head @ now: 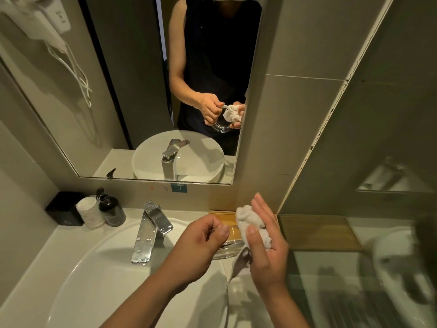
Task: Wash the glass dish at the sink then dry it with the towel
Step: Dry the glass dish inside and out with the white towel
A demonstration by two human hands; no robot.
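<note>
Your left hand [203, 242] is closed on the rim of the glass dish [228, 250]: the thumb lies on top of the rim and the fingers are curled under it. The dish is held in the air between your 2 hands, above the right edge of the white sink [99, 275]. Only a part of the dish shows, because both hands cover it; its clear wall and base can be seen just below your left thumb.

Your right hand [264, 242] is closed around the white towel [248, 221], with the thumb pressing on the cloth from the near side and the 4 fingers straight behind it. The bunched towel touches the dish on the side away from your left hand, and 1 loose corner of the towel hangs down under your right palm.

To the left of your left hand, near but apart from it, stands the chrome faucet [151, 230] with water drops on it. Further left of it, well away from both hands, are a dark soap bottle [112, 210], a white roll [89, 215] and a black box [63, 208], standing side by side. Behind your hands the mirror [165, 91] shows the same grip, the towel pushed inside the dish.
</note>
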